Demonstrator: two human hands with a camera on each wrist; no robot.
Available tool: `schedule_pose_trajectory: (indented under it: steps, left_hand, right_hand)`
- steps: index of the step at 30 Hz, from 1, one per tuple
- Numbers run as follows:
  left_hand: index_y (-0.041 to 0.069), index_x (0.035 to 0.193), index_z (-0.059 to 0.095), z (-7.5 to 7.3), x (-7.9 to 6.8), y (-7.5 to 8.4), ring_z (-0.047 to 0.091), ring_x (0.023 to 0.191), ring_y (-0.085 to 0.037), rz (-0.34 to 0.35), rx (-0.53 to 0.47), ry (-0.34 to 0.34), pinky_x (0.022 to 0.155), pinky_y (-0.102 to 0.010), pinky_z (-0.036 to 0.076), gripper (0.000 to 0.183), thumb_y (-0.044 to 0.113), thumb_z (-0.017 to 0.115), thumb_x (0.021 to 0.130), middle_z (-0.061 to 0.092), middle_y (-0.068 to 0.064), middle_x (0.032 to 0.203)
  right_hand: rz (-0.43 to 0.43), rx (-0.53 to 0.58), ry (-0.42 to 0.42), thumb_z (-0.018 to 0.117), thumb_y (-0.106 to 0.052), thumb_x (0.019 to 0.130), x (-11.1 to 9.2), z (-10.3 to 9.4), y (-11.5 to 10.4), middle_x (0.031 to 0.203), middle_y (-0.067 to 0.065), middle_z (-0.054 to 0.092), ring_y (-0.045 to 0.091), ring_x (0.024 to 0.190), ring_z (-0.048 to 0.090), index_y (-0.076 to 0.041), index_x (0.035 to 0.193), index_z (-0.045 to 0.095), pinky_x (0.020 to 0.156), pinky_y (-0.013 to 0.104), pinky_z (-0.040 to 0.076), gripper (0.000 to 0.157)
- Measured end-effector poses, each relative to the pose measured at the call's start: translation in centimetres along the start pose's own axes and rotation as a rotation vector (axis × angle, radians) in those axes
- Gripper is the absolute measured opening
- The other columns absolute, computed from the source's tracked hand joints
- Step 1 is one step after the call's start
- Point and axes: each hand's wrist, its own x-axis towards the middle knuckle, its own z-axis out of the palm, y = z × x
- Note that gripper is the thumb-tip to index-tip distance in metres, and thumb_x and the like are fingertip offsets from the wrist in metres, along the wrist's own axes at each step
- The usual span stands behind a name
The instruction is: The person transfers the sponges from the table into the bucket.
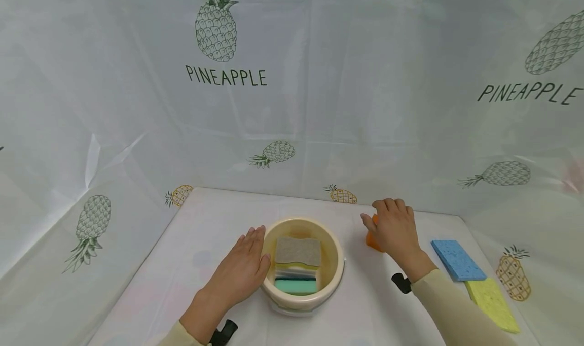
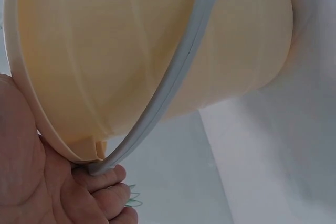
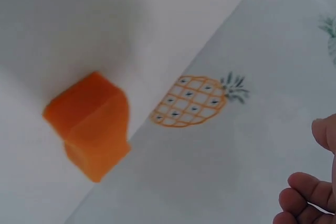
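A cream bucket (image 1: 338, 265) stands on the table, its grey handle (image 2: 157, 95) hanging down along its side. My left hand (image 1: 239, 270) lies against the bucket's left rim, fingers extended; in the left wrist view its fingertips are by the handle's end. Inside the bucket are sponges, among them a beige-topped one (image 1: 298, 249) and a mint-green one (image 1: 295, 286). My right hand (image 1: 397, 230) hovers by an orange sponge (image 1: 373, 241), fingers loosely bent. In the right wrist view, space separates that hand (image 3: 310, 198) from the notched orange block (image 3: 97, 124).
To the right lie a blue sponge (image 1: 458, 261) and a yellow sponge (image 1: 494, 305), their ends close together. A white sheet printed with pineapples (image 1: 347, 107) rises behind the table and along its sides.
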Motion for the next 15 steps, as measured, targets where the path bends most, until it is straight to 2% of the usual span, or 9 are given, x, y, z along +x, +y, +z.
schedule_pose_trajectory:
  steps: [6,10,15]
  left_hand:
    - [-0.006,0.162,0.033,-0.1,0.0,0.0,0.033,0.158,-0.034,0.002,-0.002,0.001,0.131,-0.051,0.026,0.064,0.031,0.045,0.112,0.038,-0.019,0.168]
    - [-0.006,0.162,0.032,-0.1,0.0,0.0,0.032,0.159,-0.035,0.004,-0.011,0.000,0.131,-0.051,0.026,0.064,0.031,0.046,0.112,0.038,-0.020,0.168]
    - [-0.006,0.162,0.033,0.0,-0.1,0.0,0.033,0.158,-0.035,0.003,-0.014,0.005,0.131,-0.051,0.027,0.064,0.031,0.047,0.111,0.038,-0.020,0.168]
  right_hand:
    - [0.088,-0.030,-0.076,0.077,-0.034,0.093,-1.2,2.1,1.5,0.106,0.025,0.070,0.046,0.100,0.059,0.004,0.109,0.070,0.078,0.059,0.051,0.042]
    - [0.103,-0.034,-0.134,0.078,-0.034,0.093,-2.1,3.8,1.9,0.104,0.024,0.069,0.045,0.099,0.058,0.002,0.107,0.069,0.077,0.058,0.051,0.040]
    - [0.136,-0.024,-0.238,0.076,-0.035,0.095,-3.0,5.5,1.9,0.109,0.024,0.068,0.045,0.105,0.057,0.003,0.115,0.066,0.083,0.060,0.049,0.045]
